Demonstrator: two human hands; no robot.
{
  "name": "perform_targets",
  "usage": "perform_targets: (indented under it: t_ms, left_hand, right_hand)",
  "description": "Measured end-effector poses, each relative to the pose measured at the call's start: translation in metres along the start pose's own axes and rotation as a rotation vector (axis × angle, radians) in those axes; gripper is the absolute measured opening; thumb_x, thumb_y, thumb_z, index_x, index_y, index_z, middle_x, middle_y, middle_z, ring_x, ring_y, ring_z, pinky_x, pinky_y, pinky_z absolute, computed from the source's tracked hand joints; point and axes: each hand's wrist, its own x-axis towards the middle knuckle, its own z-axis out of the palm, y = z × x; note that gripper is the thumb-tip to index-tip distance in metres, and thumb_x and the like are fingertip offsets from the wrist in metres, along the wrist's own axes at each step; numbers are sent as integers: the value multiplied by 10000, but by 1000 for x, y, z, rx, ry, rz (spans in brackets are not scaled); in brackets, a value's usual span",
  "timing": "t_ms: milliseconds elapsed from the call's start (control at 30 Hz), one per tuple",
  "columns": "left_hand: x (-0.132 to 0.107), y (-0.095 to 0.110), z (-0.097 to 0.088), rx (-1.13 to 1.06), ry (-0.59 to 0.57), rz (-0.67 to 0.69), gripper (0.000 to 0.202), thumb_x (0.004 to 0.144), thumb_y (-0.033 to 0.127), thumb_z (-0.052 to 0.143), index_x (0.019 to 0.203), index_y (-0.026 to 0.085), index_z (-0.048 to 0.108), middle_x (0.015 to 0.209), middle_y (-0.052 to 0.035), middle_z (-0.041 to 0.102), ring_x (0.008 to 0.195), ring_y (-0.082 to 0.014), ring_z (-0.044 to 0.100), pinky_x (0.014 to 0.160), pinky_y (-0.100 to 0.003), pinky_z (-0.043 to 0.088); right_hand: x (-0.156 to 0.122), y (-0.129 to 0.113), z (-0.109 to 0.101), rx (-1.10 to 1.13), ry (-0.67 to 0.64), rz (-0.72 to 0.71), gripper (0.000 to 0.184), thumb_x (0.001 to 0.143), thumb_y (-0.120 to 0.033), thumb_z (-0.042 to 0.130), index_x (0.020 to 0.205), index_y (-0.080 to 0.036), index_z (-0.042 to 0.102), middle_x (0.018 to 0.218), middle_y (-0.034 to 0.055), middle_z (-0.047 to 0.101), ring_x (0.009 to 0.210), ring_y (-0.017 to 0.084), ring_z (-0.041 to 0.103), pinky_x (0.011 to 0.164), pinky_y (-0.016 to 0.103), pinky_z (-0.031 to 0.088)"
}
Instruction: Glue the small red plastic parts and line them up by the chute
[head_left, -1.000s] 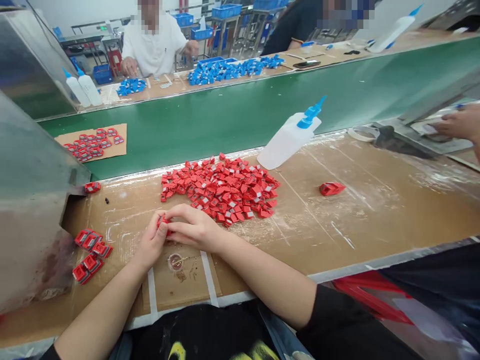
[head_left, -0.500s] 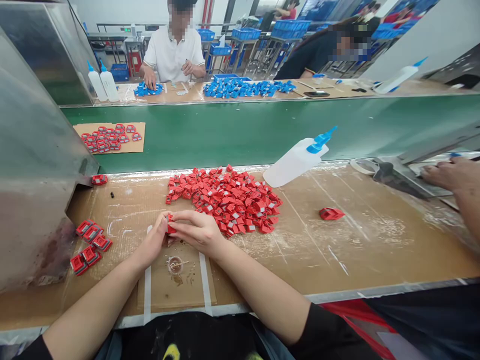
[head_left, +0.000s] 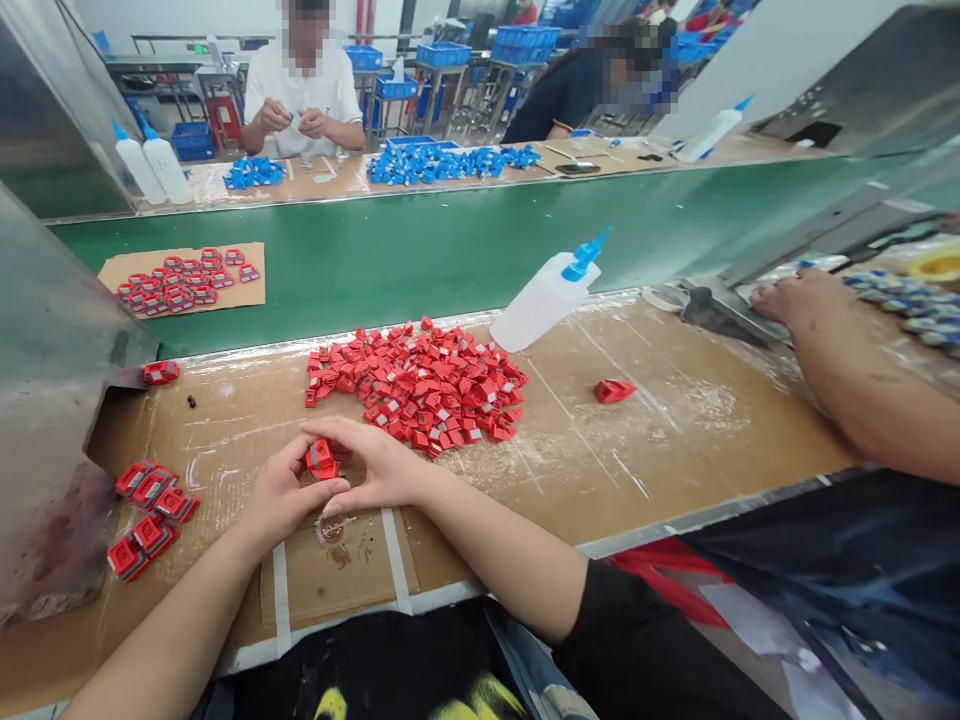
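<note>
Between left hand (head_left: 283, 492) and right hand (head_left: 384, 466) | red-grey piece (head_left: 322, 458) | within left grip

Room to pass just right of the red pile (head_left: 424, 385) — but the white bottle (head_left: 538, 305) blocks its far-right corner!

The left forearm (head_left: 176, 605) and right forearm (head_left: 502, 535) angle inward; the left hand (head_left: 277, 495) pinches between thumb and fingers (head_left: 289, 463), the right hand (head_left: 386, 465) arching close beside it (a black sleeve (head_left: 637, 640) ends near that elbow).
</note>
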Motion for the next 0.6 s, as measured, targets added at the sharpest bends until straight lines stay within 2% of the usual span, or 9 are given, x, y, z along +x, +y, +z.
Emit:
perform_targets:
  t_ms: [100, 200, 367, 500, 600]
  left_hand:
    - [-2, -3, 3, 56, 73, 8, 330, 787, 353, 850, 1029, 173, 716, 856, -32, 711, 761, -195, 641, 718, -287, 522]
    - [-3, -4, 4, 63, 86, 30, 284, 813, 366, 825, 976, 170, 702, 827, -19, 687, 725, -169, 599, 680, -266, 493]
    - [-3, -5, 3, 66, 72, 65, 250, 828, 362, 817, 935, 166, 704, 770, -5, 658, 672, -146, 561, 638, -249, 470]
    - [4, -4, 0, 19, 51, 85, 300, 833, 389, 821, 1011, 164, 731, 843, -26, 708, 741, -168, 631, 708, -265, 520]
    - [11, 1, -4, -62, 19, 147, 440, 817, 462, 825, 1121, 156, 736, 980, -74, 744, 861, -219, 689, 806, -321, 561]
  right_hand:
    - [1, 0, 4, 98, -25, 46, 823, 835, -494, 820, 1530, -207, 485, 1396, 120, 661, 1234, 233, 671, 1073, 350, 529]
    - [1, 0, 7, 86, 6, 40, 752, 868, -479, 792, 1507, -201, 507, 1357, 108, 684, 1195, 218, 684, 1025, 322, 538]
    - [1, 1, 9, 34, 30, -10, 766, 850, -509, 805, 1485, -186, 523, 1309, 122, 697, 1164, 218, 690, 1000, 309, 544]
    - [3, 4, 8, -4, 90, -40, 762, 829, -533, 819, 1458, -199, 548, 1281, 117, 705, 1158, 222, 696, 1009, 326, 556]
    - [6, 6, 2, -130, 99, -186, 722, 842, -503, 820, 1449, -217, 555, 1406, 143, 622, 1273, 236, 637, 1040, 350, 557]
